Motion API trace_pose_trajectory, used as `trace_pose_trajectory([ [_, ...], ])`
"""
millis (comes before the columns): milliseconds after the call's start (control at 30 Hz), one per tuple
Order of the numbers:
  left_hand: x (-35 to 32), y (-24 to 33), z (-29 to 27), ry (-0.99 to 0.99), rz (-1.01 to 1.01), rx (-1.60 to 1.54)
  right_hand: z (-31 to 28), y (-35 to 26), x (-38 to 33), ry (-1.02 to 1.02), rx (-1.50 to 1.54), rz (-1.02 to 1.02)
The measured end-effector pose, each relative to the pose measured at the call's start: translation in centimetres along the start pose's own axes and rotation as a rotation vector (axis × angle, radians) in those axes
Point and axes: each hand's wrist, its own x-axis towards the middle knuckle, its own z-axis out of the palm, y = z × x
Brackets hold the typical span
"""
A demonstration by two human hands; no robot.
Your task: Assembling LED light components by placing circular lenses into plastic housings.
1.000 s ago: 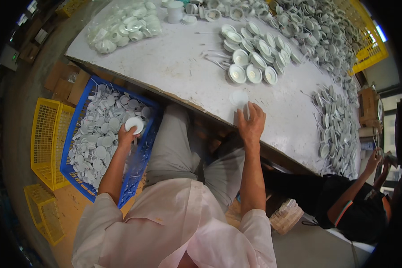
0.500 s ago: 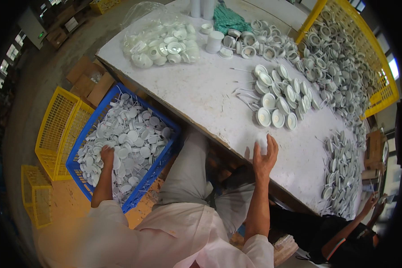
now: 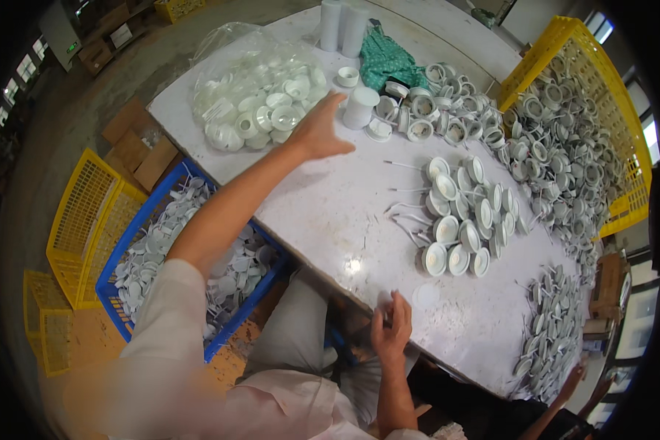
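Reaching over bare table, left hand nears clear bag.

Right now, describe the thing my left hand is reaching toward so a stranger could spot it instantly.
Start at the big white table and go to its far left corner. There, just beyond the left hand, lies a clear plastic bag stuffed with white round caps. It is the only bagged pile; the neighbouring white parts lie loose or in short stacks.

White table: bag of caps, round lamp housings, white tubes.
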Motion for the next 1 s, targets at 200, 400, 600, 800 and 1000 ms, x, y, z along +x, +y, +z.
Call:
trace_pose_trajectory([
  [200, 12.2, 0.3, 2.4, -0.253, 0.094, 0.464, 0.0, 1.4, -0.8, 0.111, -0.103, 0.064],
  [400, 16.4, -0.8, 5.3, -0.605, 0.044, 0.568, 0.8, 1.4, -0.1, 0.143, -0.202, 0.007],
  [600, 16.7, -2.2, 6.4, -0.653, 0.047, 0.563, 1.0, 1.5, 0.5, 0.150, -0.188, -0.007],
  [800, 16.8, -3.2, 6.7, -0.560, 0.148, 0.582, 1.0, 1.2, 0.8, 0.162, -0.198, -0.002],
  [1000, 16.4, -2.0, 6.3, -0.595, 0.072, 0.552, 0.9, 1.7, 0.6, 0.161, -0.210, -0.021],
])
